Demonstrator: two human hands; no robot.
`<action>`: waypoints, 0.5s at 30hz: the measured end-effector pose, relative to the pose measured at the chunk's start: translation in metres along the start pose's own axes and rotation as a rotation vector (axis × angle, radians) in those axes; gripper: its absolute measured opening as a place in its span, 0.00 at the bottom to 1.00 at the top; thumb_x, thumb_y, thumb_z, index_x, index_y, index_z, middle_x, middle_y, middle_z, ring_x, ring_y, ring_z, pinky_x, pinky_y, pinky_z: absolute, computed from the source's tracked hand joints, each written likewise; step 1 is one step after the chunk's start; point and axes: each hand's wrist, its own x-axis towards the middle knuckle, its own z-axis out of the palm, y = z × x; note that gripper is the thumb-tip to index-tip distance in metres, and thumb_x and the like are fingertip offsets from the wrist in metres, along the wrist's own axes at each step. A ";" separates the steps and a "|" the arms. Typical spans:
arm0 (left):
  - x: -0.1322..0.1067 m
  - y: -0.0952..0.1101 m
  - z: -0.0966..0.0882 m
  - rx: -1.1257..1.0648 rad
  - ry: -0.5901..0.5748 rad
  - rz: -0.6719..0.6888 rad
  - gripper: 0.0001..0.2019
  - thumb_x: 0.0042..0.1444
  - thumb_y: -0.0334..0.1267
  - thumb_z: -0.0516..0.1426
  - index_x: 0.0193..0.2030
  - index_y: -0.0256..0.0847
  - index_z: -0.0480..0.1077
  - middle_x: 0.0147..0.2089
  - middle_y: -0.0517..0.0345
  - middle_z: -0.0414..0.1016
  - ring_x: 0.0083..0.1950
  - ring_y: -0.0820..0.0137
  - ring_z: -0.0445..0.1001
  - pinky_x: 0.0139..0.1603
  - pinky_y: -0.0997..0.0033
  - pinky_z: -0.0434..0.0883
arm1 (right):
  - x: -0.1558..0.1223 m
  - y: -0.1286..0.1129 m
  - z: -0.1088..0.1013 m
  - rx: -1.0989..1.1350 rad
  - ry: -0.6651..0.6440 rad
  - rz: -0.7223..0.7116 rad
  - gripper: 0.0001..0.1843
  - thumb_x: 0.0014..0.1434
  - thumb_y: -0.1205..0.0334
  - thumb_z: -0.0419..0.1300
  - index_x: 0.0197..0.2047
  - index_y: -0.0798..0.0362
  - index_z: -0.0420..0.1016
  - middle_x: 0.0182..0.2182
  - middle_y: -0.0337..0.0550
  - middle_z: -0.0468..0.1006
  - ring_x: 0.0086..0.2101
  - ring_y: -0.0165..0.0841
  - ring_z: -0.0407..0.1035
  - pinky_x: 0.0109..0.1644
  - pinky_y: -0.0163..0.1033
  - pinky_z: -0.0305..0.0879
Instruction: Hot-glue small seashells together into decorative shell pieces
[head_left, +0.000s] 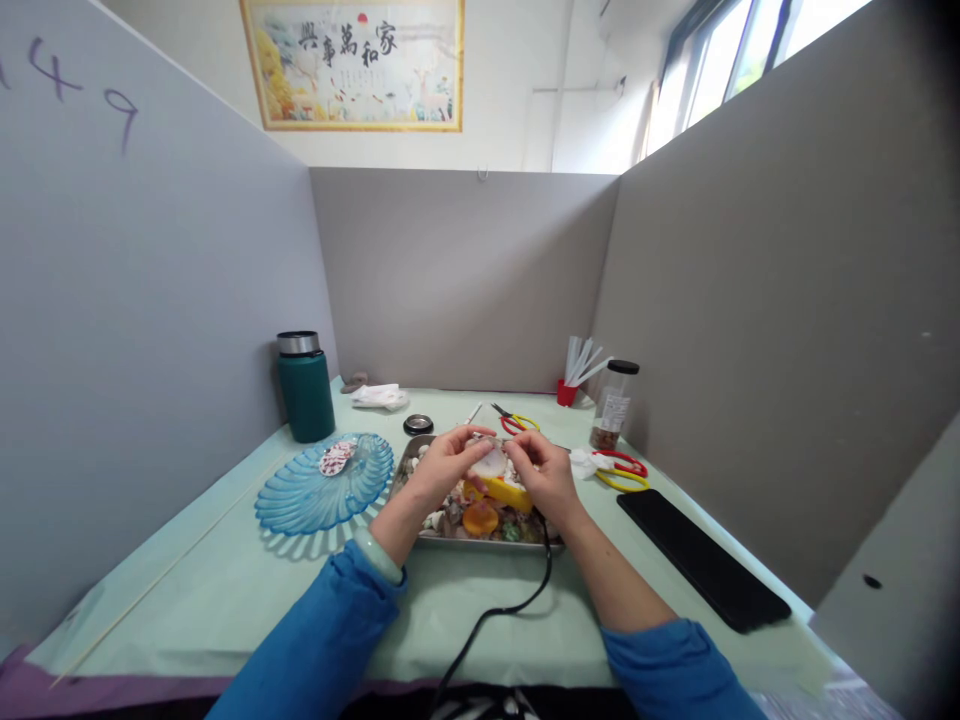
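Both of my hands meet over a metal tray point(480, 543) filled with several shells and stones. My left hand point(444, 466) pinches a pale white shell point(491, 462) by its left edge. My right hand point(544, 473) is closed at the shell's right edge and lies over a yellow tool point(504, 491) whose black cord point(501, 606) runs towards me. An orange shell point(480, 518) lies in the tray just below my hands. To the left stands a blue shell-shaped glass plate point(300, 500) with one red-speckled shell point(337, 457) on it.
A green flask point(304, 386) stands at the back left. Near the back lie a white cloth point(381, 396), a small round lid point(418, 425) and yellow-red scissors point(517, 421). On the right are a glass jar point(615, 404), a red cup of sticks point(570, 385), more scissors point(622, 472) and a black phone point(701, 557). Grey partitions enclose the table.
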 end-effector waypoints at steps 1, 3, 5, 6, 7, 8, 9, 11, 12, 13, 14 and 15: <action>0.000 0.000 0.000 -0.014 -0.005 -0.001 0.20 0.49 0.45 0.61 0.46 0.36 0.69 0.31 0.59 0.72 0.27 0.74 0.71 0.21 0.78 0.70 | 0.000 0.000 0.000 0.003 -0.001 0.004 0.13 0.60 0.55 0.55 0.28 0.54 0.68 0.19 0.34 0.66 0.21 0.27 0.59 0.26 0.32 0.56; 0.000 -0.002 -0.001 -0.026 -0.009 -0.006 0.20 0.49 0.45 0.61 0.46 0.36 0.68 0.31 0.59 0.72 0.27 0.73 0.72 0.20 0.77 0.70 | 0.000 -0.001 0.000 0.009 -0.008 0.010 0.13 0.60 0.55 0.55 0.29 0.54 0.68 0.20 0.34 0.66 0.21 0.27 0.59 0.26 0.32 0.56; 0.001 -0.002 -0.002 -0.013 0.004 -0.008 0.19 0.49 0.45 0.61 0.43 0.35 0.69 0.31 0.58 0.72 0.27 0.73 0.72 0.20 0.77 0.70 | -0.001 -0.002 0.000 0.013 -0.015 0.019 0.13 0.60 0.55 0.55 0.29 0.54 0.68 0.19 0.34 0.65 0.21 0.27 0.58 0.25 0.32 0.55; 0.001 -0.002 -0.002 -0.003 0.012 -0.003 0.18 0.49 0.46 0.61 0.42 0.35 0.69 0.31 0.57 0.72 0.27 0.73 0.71 0.20 0.77 0.70 | -0.001 -0.002 0.000 0.013 -0.017 0.021 0.13 0.60 0.55 0.54 0.28 0.54 0.68 0.19 0.34 0.64 0.21 0.27 0.58 0.25 0.32 0.55; 0.001 -0.002 -0.002 0.004 0.021 0.005 0.17 0.49 0.46 0.61 0.41 0.34 0.70 0.31 0.57 0.72 0.27 0.73 0.71 0.20 0.78 0.70 | -0.001 -0.002 0.000 0.012 -0.020 0.021 0.13 0.60 0.55 0.54 0.28 0.54 0.68 0.19 0.34 0.64 0.21 0.27 0.58 0.25 0.32 0.55; 0.001 -0.002 -0.002 0.010 0.026 0.010 0.17 0.49 0.46 0.61 0.40 0.34 0.70 0.30 0.57 0.72 0.27 0.73 0.71 0.20 0.78 0.70 | -0.001 -0.002 0.000 0.009 -0.022 0.018 0.13 0.60 0.55 0.54 0.28 0.54 0.68 0.19 0.34 0.64 0.21 0.27 0.58 0.25 0.32 0.55; 0.001 -0.001 -0.002 0.012 0.029 0.012 0.17 0.49 0.46 0.61 0.40 0.34 0.70 0.30 0.58 0.72 0.27 0.74 0.71 0.20 0.78 0.70 | -0.001 -0.002 0.000 0.006 -0.024 0.011 0.13 0.60 0.55 0.54 0.28 0.54 0.68 0.19 0.34 0.64 0.21 0.27 0.58 0.25 0.32 0.55; 0.001 0.000 -0.001 0.010 0.028 0.004 0.17 0.49 0.46 0.61 0.39 0.34 0.70 0.29 0.58 0.72 0.25 0.75 0.70 0.18 0.79 0.69 | -0.001 -0.003 0.000 -0.003 -0.024 -0.004 0.13 0.60 0.56 0.54 0.28 0.54 0.68 0.19 0.34 0.64 0.21 0.27 0.57 0.25 0.32 0.54; 0.000 0.000 -0.001 0.008 0.027 -0.001 0.17 0.49 0.47 0.61 0.39 0.34 0.70 0.28 0.59 0.72 0.24 0.75 0.70 0.18 0.79 0.68 | -0.001 -0.003 0.000 -0.006 -0.024 -0.010 0.12 0.60 0.57 0.55 0.27 0.54 0.68 0.19 0.34 0.63 0.21 0.27 0.57 0.25 0.32 0.54; 0.000 0.000 -0.001 0.006 0.026 -0.005 0.17 0.48 0.47 0.61 0.38 0.34 0.69 0.28 0.59 0.72 0.24 0.75 0.70 0.18 0.78 0.68 | -0.001 -0.003 0.000 -0.008 -0.027 -0.014 0.12 0.60 0.57 0.55 0.27 0.54 0.67 0.19 0.34 0.63 0.21 0.27 0.57 0.25 0.32 0.54; 0.000 0.001 -0.001 0.006 0.025 -0.008 0.18 0.48 0.47 0.61 0.38 0.34 0.69 0.28 0.59 0.72 0.23 0.75 0.70 0.18 0.78 0.68 | -0.001 -0.003 0.000 -0.007 -0.030 -0.016 0.12 0.60 0.57 0.55 0.27 0.53 0.67 0.19 0.33 0.63 0.21 0.26 0.57 0.25 0.32 0.54; 0.000 0.001 -0.001 0.006 0.027 -0.008 0.18 0.48 0.47 0.61 0.38 0.34 0.69 0.28 0.59 0.72 0.23 0.75 0.70 0.17 0.78 0.68 | -0.001 -0.004 0.000 -0.005 -0.034 -0.017 0.12 0.60 0.57 0.55 0.27 0.53 0.67 0.19 0.33 0.62 0.21 0.26 0.57 0.25 0.32 0.54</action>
